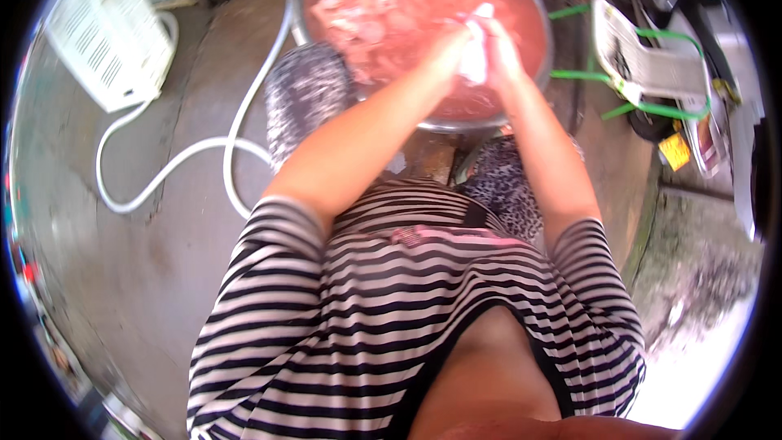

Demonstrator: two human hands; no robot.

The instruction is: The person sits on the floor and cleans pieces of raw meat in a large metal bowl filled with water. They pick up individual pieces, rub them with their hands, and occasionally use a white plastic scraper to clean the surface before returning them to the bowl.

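A large round metal basin stands before me, full of reddish water with many pale, soft pieces in it; I cannot tell what they are. Over its near right part, my left hand and my right hand come close together, blurred. Between them is a whitish, wet, soft item, pressed by both palms. The image does not settle which arm is which beyond their sides, and the fingers are partly hidden by glare and blur.
A white hose loops over the concrete floor on the left, near a white slatted plastic item. At right stands a chair with a green frame, beside a yellow packet. My knees flank the basin's near rim.
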